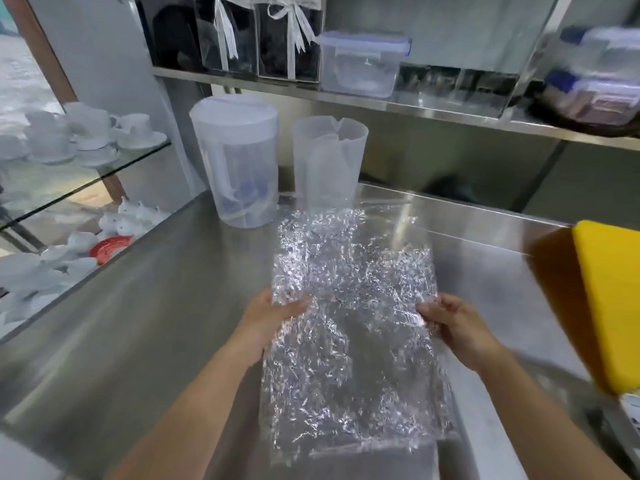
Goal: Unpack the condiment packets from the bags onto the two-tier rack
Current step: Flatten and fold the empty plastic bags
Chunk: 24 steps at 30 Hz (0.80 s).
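Left of the crinkled bag (349,306), the left hand (273,315) and forearm are bare; right of it, the right hand (453,327) and forearm likewise.

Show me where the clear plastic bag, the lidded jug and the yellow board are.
clear plastic bag (353,289), head view, its crinkled middle.
lidded jug (235,161), head view, front wall below the lid.
yellow board (613,306), head view, its flat top face.

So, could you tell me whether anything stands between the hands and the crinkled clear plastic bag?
Nothing visible does: the left hand and the right hand each hold a side edge of the crinkled clear plastic bag, over the stainless steel counter.
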Each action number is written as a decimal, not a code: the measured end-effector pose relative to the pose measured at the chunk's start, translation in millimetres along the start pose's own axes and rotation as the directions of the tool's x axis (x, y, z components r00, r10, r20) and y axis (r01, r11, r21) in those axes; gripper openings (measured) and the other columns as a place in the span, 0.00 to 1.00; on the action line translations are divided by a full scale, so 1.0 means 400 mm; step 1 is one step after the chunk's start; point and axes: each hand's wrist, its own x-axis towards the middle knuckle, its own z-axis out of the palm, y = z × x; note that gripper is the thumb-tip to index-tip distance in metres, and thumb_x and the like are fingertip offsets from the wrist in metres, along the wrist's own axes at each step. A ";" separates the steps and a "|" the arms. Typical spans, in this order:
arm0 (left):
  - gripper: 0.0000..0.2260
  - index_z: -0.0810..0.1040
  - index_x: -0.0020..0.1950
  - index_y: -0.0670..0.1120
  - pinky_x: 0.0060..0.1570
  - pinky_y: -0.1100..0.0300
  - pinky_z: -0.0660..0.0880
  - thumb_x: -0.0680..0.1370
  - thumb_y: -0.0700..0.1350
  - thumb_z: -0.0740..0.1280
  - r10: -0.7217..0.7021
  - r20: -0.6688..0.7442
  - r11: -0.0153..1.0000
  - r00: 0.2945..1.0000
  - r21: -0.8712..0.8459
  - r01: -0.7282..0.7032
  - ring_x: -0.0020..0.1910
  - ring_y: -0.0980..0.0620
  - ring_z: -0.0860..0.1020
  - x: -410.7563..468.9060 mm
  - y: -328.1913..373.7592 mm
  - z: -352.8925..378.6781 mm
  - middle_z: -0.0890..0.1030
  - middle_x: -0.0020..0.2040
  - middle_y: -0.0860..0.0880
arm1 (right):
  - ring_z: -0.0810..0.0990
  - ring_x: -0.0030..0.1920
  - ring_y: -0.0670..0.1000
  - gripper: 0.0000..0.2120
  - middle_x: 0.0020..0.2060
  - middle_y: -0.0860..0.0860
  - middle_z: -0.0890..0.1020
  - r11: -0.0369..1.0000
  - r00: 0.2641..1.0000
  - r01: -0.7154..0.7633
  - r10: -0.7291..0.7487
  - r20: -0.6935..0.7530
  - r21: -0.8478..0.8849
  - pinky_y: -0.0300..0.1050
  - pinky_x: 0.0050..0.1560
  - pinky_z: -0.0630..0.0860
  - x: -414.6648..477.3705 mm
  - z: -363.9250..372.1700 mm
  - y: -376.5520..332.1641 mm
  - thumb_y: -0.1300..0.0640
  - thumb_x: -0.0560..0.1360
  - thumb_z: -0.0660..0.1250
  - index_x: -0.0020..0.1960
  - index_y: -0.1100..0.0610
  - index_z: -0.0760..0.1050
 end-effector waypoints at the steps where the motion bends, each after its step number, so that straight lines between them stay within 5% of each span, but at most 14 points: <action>1: 0.41 0.57 0.74 0.43 0.69 0.47 0.59 0.67 0.50 0.74 -0.038 0.088 0.999 0.995 0.007 0.037 0.70 0.45 0.65 -0.003 0.001 0.003 0.64 0.72 0.47 | 0.67 0.30 0.50 0.25 0.27 0.52 0.73 1.000 1.000 -0.003 0.003 -0.003 0.001 0.44 0.33 0.62 -0.004 -0.005 0.005 0.42 0.42 0.81 0.29 0.54 0.75; 3: 0.39 0.58 0.73 0.43 0.66 0.52 0.62 0.67 0.46 0.75 -0.105 0.192 0.994 0.976 0.035 0.100 0.65 0.46 0.71 -0.006 -0.015 0.001 0.71 0.68 0.45 | 0.66 0.34 0.51 0.27 0.31 0.59 0.75 1.000 1.000 -0.015 0.015 -0.005 -0.024 0.45 0.32 0.59 -0.015 -0.015 0.015 0.40 0.41 0.81 0.30 0.55 0.75; 6: 0.22 0.67 0.60 0.45 0.46 0.61 0.73 0.70 0.44 0.73 -0.068 0.154 0.992 0.986 0.119 0.050 0.46 0.51 0.79 -0.019 -0.016 -0.003 0.81 0.47 0.47 | 0.69 0.33 0.54 0.33 0.37 0.66 0.79 0.998 1.000 -0.001 0.001 -0.014 -0.056 0.41 0.29 0.62 -0.026 -0.043 0.028 0.39 0.41 0.81 0.37 0.60 0.78; 10: 0.06 0.75 0.48 0.42 0.46 0.53 0.77 0.74 0.40 0.69 0.006 0.206 0.996 0.979 0.084 -0.024 0.40 0.48 0.81 -0.030 0.003 -0.003 0.85 0.40 0.45 | 0.67 0.29 0.52 0.08 0.30 0.56 0.81 0.998 1.000 -0.013 0.014 0.010 -0.056 0.44 0.26 0.59 -0.057 -0.064 0.011 0.58 0.65 0.72 0.39 0.62 0.76; 12: 0.07 0.76 0.51 0.39 0.47 0.52 0.76 0.74 0.39 0.68 0.026 0.246 0.994 0.969 0.093 -0.050 0.41 0.45 0.80 -0.037 0.007 0.001 0.84 0.41 0.43 | 0.73 0.30 0.52 0.04 0.30 0.53 0.83 0.999 0.999 -0.008 0.009 0.032 -0.034 0.38 0.22 0.64 -0.062 -0.085 0.015 0.67 0.69 0.67 0.39 0.61 0.73; 16: 0.08 0.76 0.51 0.41 0.40 0.64 0.77 0.73 0.36 0.68 0.069 0.271 0.990 0.960 0.100 -0.099 0.40 0.51 0.81 -0.051 0.008 0.022 0.84 0.45 0.42 | 0.77 0.25 0.45 0.05 0.28 0.52 0.82 1.000 0.998 0.014 -0.012 0.064 -0.022 0.33 0.20 0.67 -0.081 -0.106 0.006 0.65 0.68 0.68 0.42 0.64 0.73; 20: 0.06 0.77 0.48 0.43 0.33 0.70 0.76 0.73 0.35 0.68 0.119 0.292 0.987 0.949 0.067 -0.144 0.34 0.55 0.80 -0.062 0.007 0.047 0.84 0.35 0.51 | 0.80 0.24 0.46 0.07 0.28 0.54 0.83 1.000 1.000 -0.006 0.005 0.031 0.023 0.34 0.19 0.71 -0.096 -0.132 0.010 0.70 0.74 0.60 0.50 0.68 0.74; 24: 0.09 0.78 0.49 0.44 0.30 0.66 0.77 0.75 0.32 0.63 0.105 0.268 0.994 0.957 -0.025 -0.103 0.32 0.56 0.82 -0.065 0.004 0.061 0.84 0.37 0.51 | 0.83 0.34 0.53 0.19 0.40 0.61 0.85 0.998 0.998 0.036 -0.038 0.057 0.049 0.38 0.30 0.80 -0.103 -0.162 0.013 0.61 0.64 0.74 0.54 0.65 0.78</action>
